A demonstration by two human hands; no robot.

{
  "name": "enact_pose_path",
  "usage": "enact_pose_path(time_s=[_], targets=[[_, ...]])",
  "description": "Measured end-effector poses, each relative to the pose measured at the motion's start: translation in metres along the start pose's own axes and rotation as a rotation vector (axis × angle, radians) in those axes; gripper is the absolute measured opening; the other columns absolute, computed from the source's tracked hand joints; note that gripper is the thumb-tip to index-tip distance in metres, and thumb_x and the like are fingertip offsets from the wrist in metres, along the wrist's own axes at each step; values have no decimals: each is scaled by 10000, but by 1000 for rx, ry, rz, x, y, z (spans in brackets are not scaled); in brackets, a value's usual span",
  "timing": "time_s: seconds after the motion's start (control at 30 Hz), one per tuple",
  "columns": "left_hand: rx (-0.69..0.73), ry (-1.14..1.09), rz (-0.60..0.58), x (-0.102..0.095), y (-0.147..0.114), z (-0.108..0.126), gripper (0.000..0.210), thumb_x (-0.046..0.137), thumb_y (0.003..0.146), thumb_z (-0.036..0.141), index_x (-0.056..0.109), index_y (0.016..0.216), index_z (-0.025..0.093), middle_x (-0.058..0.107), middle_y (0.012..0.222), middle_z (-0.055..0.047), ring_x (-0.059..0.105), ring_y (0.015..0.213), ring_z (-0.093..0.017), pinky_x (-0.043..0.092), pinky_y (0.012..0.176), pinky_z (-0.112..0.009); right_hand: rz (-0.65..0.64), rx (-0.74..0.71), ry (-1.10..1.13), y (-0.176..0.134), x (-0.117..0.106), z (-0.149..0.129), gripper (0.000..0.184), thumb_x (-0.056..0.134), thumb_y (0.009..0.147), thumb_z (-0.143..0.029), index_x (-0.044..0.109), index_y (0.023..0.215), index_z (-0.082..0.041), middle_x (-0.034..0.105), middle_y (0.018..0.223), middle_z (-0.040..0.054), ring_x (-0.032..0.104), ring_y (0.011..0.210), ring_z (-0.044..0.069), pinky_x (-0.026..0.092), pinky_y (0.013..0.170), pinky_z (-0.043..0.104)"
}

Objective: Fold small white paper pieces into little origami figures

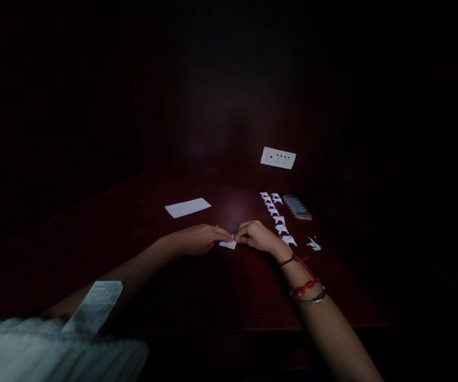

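Room very dark; light falls mainly on the middle of the table (237, 305), a deep red surface with fine wood-like grain and a soft sheen. Wall (229, 132) behind is dim and reddish, fitted with a white rectangular socket (278, 158). Slip (228, 245), small, white, paper-like, lies at mid-table between the two hands. Left hand (202, 239), ringed, extends its fingertips onto it; right hand (257, 234), fingers bent and tips bunched, meets its right side. Gripping or only pressing: cannot tell for either. Red cords (305, 289) circle the right wrist. Beyond the left hand, a flat, smooth oblong sheet (187, 207). To the right, pointed, creased folds (279, 219) in a slanting line; beside them a flat phone (297, 207); nearer, crumpled white scraps (314, 244).
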State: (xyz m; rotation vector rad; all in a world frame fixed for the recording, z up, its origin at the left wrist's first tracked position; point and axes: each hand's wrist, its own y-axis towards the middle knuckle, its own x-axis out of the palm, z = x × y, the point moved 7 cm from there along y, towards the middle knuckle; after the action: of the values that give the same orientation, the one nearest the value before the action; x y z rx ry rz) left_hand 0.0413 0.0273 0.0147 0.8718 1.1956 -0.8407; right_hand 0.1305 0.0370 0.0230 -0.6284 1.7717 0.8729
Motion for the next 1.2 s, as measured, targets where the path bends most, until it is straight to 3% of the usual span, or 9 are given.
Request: enact_pose_path(time_s=[0.2, 0.4, 0.63, 0.9, 1.03, 1.2], targets=[[-58, 25, -7, 7, -1, -8, 587, 345, 648, -24, 371, 1138, 300, 431, 1158, 35, 406, 1016, -134, 303, 832, -253, -24, -7, 31, -3, 0, 3, 181, 479, 716, -144, 624, 821, -168, 578, 744, 20, 497, 672, 81, 357, 642, 174], [-40, 15, -11, 2, -2, -2, 546, 346, 677, -8, 386, 1125, 302, 439, 1146, 36, 419, 999, -128, 314, 807, -233, -30, 41, -2, -7, -4, 3, 233, 480, 715, -169, 601, 913, -195, 568, 751, 20, 484, 657, 82, 348, 612, 179], [-62, 36, -9, 0, -3, -3, 536, 342, 688, 6, 385, 1122, 318, 437, 1147, 45, 425, 993, -133, 318, 799, -244, -98, 1, -12, -2, 0, -3, 247, 451, 709, -142, 612, 894, -180, 592, 772, 24, 499, 660, 83, 350, 621, 175], [-49, 55, 5, 3, -4, -6, 552, 345, 666, -15, 386, 1119, 296, 424, 1161, 34, 400, 1021, -131, 302, 817, -250, -84, 80, -87, -12, -5, 11, 218, 464, 679, -135, 634, 813, -165, 590, 758, 18, 501, 662, 90, 343, 622, 181], [-24, 33, 30, 0, -4, -7, 543, 339, 673, -24, 406, 1105, 298, 426, 1155, 40, 393, 1025, -122, 294, 824, -237, -24, 72, -103, -12, -9, 4, 282, 453, 696, -134, 591, 933, -200, 561, 760, 14, 477, 653, 81, 335, 627, 183], [-20, 1, 47, -4, -2, -7, 515, 340, 676, -18, 452, 1061, 305, 486, 1076, 53, 446, 948, -112, 310, 798, -221, -88, 30, -96, -5, -3, -8, 301, 470, 695, -137, 575, 966, -217, 536, 755, 16, 460, 659, 85, 324, 624, 185]])
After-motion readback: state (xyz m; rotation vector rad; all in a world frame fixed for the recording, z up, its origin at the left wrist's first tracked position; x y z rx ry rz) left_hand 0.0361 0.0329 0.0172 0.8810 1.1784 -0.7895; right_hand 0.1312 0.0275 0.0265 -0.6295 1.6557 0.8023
